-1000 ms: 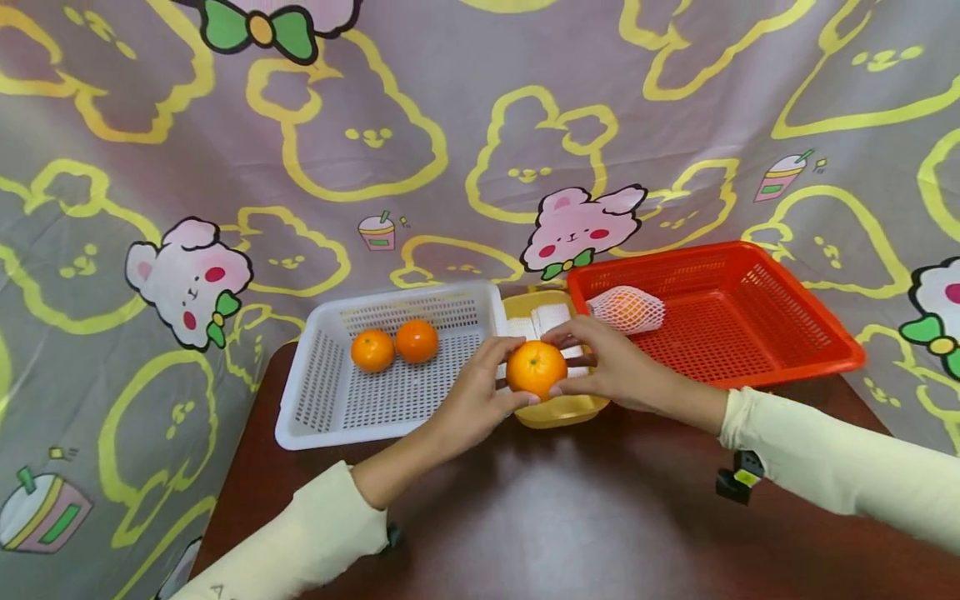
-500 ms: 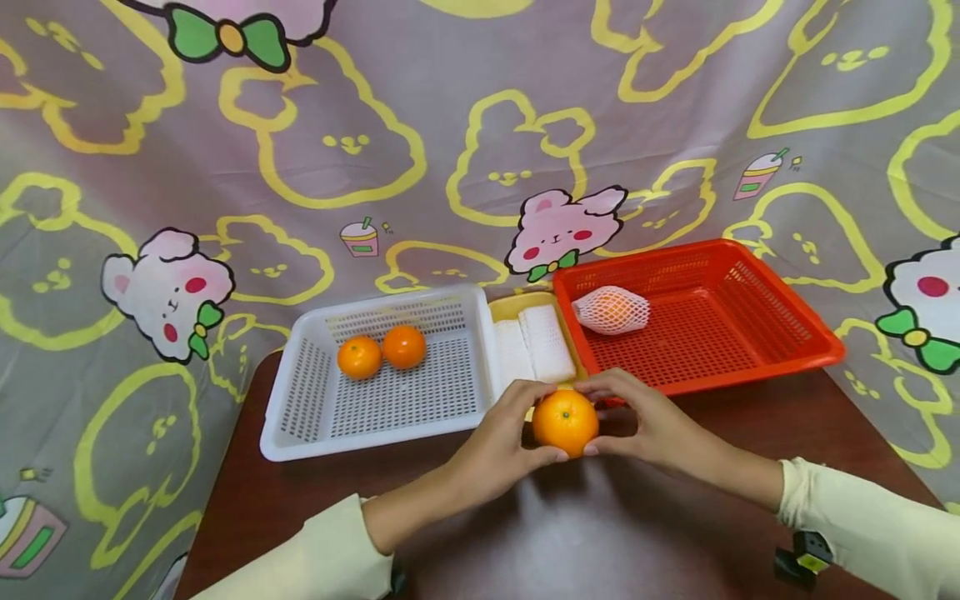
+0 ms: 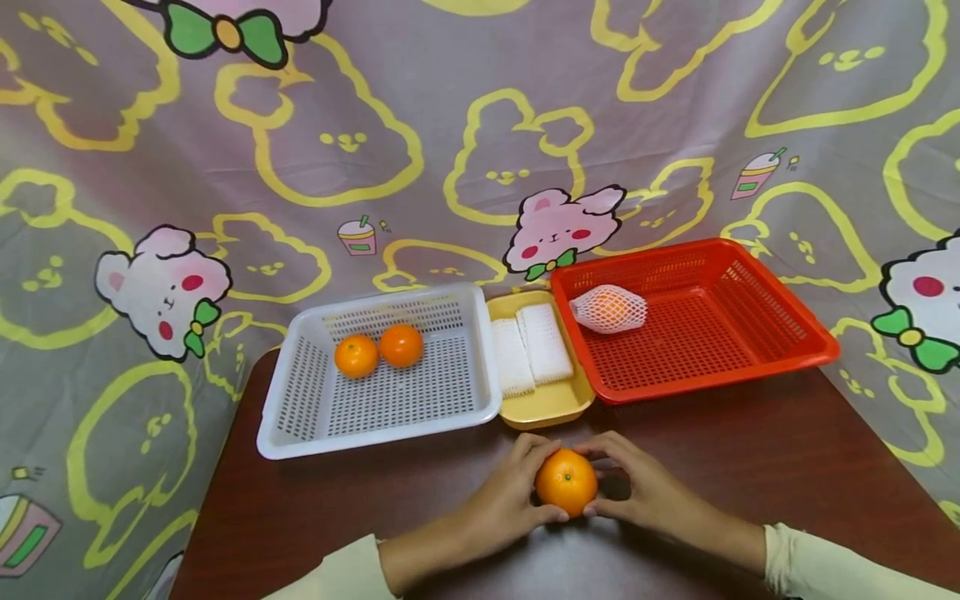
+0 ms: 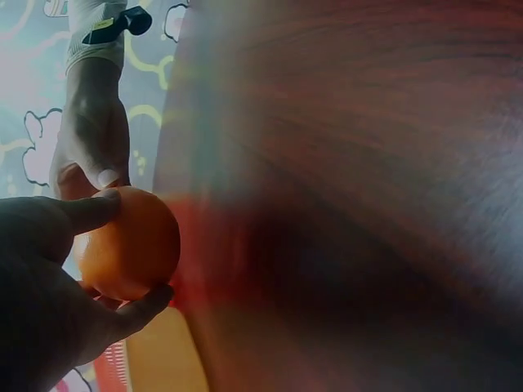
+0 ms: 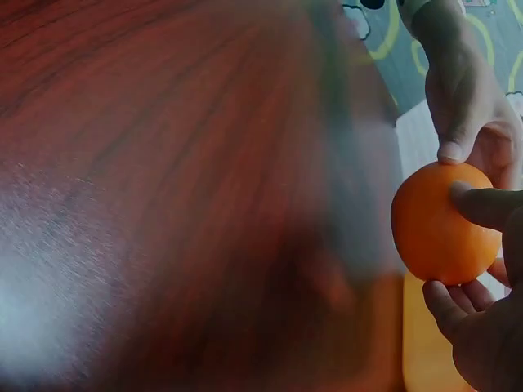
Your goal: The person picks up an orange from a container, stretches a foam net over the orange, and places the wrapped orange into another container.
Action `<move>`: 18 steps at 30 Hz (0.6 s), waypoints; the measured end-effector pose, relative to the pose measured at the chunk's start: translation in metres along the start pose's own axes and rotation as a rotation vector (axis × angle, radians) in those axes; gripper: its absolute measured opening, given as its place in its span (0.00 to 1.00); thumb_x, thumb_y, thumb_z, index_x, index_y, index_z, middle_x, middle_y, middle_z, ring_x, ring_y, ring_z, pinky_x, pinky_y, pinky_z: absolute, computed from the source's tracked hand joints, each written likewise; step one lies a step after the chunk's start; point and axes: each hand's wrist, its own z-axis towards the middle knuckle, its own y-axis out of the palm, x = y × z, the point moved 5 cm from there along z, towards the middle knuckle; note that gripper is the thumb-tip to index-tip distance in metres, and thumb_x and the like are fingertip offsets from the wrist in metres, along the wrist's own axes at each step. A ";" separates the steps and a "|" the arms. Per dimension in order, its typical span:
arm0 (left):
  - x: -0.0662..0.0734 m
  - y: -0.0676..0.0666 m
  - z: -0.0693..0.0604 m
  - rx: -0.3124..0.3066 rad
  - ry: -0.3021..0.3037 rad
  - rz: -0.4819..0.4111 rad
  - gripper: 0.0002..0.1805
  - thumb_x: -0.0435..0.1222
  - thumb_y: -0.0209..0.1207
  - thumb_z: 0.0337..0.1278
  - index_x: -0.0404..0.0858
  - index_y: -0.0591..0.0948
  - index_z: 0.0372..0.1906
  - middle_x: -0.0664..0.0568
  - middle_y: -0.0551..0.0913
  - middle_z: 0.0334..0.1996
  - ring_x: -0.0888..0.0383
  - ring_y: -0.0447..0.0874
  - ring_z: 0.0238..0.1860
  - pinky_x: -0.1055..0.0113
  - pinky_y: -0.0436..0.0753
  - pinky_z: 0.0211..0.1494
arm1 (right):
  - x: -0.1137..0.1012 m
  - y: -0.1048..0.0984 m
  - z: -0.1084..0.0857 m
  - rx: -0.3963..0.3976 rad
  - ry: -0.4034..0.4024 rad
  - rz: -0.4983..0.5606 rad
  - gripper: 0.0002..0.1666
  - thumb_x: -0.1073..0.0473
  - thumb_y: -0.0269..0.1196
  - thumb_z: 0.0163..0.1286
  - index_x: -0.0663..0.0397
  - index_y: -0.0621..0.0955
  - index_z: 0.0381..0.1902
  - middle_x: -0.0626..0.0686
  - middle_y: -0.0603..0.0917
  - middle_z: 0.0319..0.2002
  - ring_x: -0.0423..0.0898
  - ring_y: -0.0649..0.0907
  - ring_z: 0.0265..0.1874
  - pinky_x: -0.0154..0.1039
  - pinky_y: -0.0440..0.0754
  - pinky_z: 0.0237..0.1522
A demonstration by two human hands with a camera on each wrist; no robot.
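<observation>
Between both hands is a bare orange (image 3: pixel 567 482), its stem end facing up in the head view. My left hand (image 3: pixel 513 490) grips its left side, thumb at the front and fingers behind. From the right, my right hand (image 3: pixel 643 490) holds it the same way, and the two thumbs nearly meet. In the left wrist view the orange (image 4: pixel 131 243) shows with the left thumb and a fingertip pressed against it. The right wrist view has the orange (image 5: pixel 441 224) pinched by fingers of both hands. Whether it touches the table cannot be told.
A white basket (image 3: pixel 375 435) at the left holds two oranges (image 3: pixel 378 350). Beside it a yellow tray (image 3: pixel 547 408) carries white foam net sleeves (image 3: pixel 534 350). The red basket (image 3: pixel 712 379) at the right contains an orange in a foam net (image 3: pixel 609 309). All stand on a dark wooden table (image 3: pixel 315 517).
Both hands have brought the orange from over the yellow tray toward the table's near side. The tray and its net sleeves are now uncovered. The head view has shifted slightly.
</observation>
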 end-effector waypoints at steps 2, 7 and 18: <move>-0.002 0.004 -0.001 -0.002 -0.008 -0.001 0.44 0.39 0.76 0.52 0.30 0.69 0.72 0.50 0.69 0.63 0.58 0.75 0.64 0.66 0.77 0.70 | 0.002 0.003 -0.003 -0.003 -0.008 -0.007 0.35 0.54 0.78 0.58 0.53 0.77 0.61 0.50 0.80 0.56 0.38 0.82 0.56 0.43 0.87 0.55; -0.009 0.013 -0.002 0.001 -0.030 -0.002 0.43 0.40 0.77 0.51 0.30 0.71 0.70 0.50 0.69 0.63 0.59 0.76 0.63 0.66 0.78 0.70 | 0.006 0.009 -0.004 -0.035 0.005 0.019 0.35 0.57 0.78 0.57 0.54 0.77 0.61 0.53 0.80 0.56 0.40 0.81 0.57 0.41 0.87 0.56; -0.017 0.023 -0.002 0.017 0.000 0.015 0.41 0.40 0.76 0.51 0.33 0.72 0.69 0.51 0.69 0.62 0.59 0.76 0.64 0.66 0.77 0.69 | 0.014 0.011 -0.003 -0.112 0.109 0.064 0.37 0.59 0.79 0.56 0.57 0.74 0.60 0.59 0.77 0.57 0.58 0.83 0.57 0.43 0.88 0.53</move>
